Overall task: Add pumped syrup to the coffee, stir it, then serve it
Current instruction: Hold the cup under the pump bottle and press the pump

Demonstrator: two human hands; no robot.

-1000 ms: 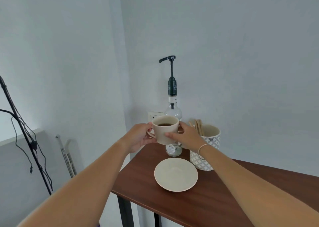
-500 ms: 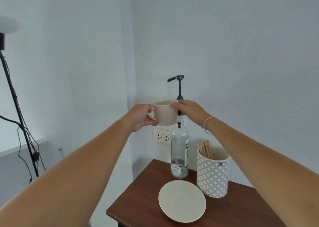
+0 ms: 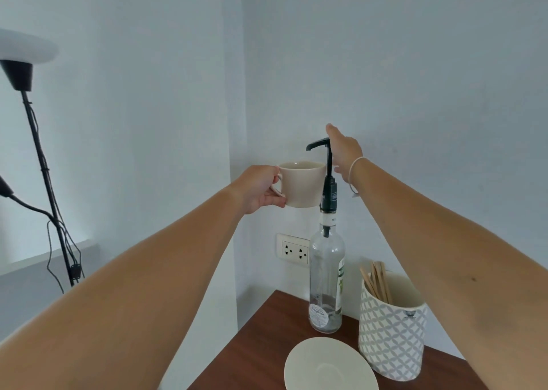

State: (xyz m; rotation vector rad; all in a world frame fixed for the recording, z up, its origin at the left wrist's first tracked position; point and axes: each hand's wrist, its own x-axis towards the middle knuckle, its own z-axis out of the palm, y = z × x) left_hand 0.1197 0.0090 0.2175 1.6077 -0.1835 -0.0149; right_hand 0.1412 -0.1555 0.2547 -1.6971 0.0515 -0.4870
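The beige ceramic cup (image 3: 301, 183) is held up in the air, upright, its rim just below and to the left of the black pump spout (image 3: 315, 144); it is plain, smooth and slightly tapered toward the base, and only a thin pale strip of its inner wall shows, so the coffee itself is out of sight from this angle. The left hand (image 3: 261, 188) grips it by the handle on its left side, fingers curled through and under the loop. The cup's right edge sits just beside the pump's vertical stem. The pump rises from a tall clear glass syrup bottle (image 3: 326, 283) with a dark collar, a white neck band and a green-and-white label down its right side; only a little liquid shows near the bottom. The right hand (image 3: 344, 152) is open, fingers stretched out and up, lying against the back of the pump head, with a thin white bracelet (image 3: 354, 170) at the wrist. The bottle stands on a dark brown wooden table (image 3: 261, 348) near the wall corner. Just right of it is a white cup with a grey lattice pattern (image 3: 391, 327) holding wooden stir sticks (image 3: 376, 283). In front of both lies an empty cream saucer (image 3: 330, 366). A white double wall socket (image 3: 293, 251) sits behind the bottle, and a black floor lamp (image 3: 44, 164) with cables stands far left.
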